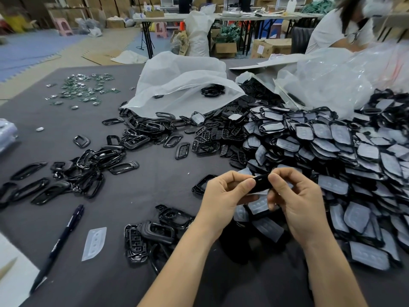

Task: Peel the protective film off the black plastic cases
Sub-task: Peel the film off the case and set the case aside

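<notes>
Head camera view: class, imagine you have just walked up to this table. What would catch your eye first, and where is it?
First, the big heap of film-covered black cases spilling across the right side of the table. Next, the left hand and right hand pinching one black case between them at near centre. Behind, a white bag lies open mid-table.
</notes>
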